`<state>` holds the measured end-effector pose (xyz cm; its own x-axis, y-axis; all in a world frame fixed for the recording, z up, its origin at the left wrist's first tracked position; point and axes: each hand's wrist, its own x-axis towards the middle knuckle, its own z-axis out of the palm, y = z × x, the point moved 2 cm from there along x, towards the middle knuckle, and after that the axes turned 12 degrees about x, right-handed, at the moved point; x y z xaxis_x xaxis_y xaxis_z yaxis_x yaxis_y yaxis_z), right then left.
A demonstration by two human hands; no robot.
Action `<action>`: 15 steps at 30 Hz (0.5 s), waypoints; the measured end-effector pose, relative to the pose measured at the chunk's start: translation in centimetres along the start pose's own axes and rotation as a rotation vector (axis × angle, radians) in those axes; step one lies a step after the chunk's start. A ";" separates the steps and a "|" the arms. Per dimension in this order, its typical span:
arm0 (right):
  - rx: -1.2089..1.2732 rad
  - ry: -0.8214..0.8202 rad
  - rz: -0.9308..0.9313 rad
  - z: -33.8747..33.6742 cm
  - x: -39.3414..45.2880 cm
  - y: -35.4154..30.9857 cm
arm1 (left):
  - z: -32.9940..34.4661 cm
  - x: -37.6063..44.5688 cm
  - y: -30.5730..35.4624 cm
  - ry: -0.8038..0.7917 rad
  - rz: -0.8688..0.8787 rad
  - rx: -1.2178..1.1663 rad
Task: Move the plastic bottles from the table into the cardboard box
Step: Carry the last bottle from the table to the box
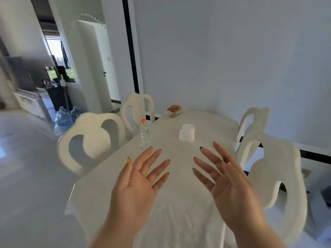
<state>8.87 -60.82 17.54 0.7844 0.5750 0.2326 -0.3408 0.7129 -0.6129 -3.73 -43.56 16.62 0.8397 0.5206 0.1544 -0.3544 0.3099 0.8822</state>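
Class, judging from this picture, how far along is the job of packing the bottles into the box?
Done: nothing visibly; no box is in view. In hand: nothing; the left hand and right hand are open above the table. Left: one bottle stands at its edge.

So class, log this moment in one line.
left hand: open | right hand: open | bottle: upright on table | box: unseen
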 end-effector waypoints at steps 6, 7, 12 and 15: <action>0.000 0.037 0.014 1.3 6.6 7.4 | -7.1 5.5 1.0 0.075 0.017 0.212; -0.012 0.045 0.020 1.7 8.2 8.7 | -8.4 6.9 1.5 0.087 0.018 0.234; -0.050 0.087 0.053 4.0 14.4 13.9 | -14.1 13.0 3.8 0.132 0.018 0.341; -0.103 0.124 0.084 4.9 17.8 16.5 | -17.5 16.6 4.3 0.137 0.012 0.395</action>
<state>14.66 -36.83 15.29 0.8154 0.5724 0.0868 -0.3576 0.6159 -0.7020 1.50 -19.68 15.16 0.7642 0.6320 0.1290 -0.1565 -0.0124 0.9876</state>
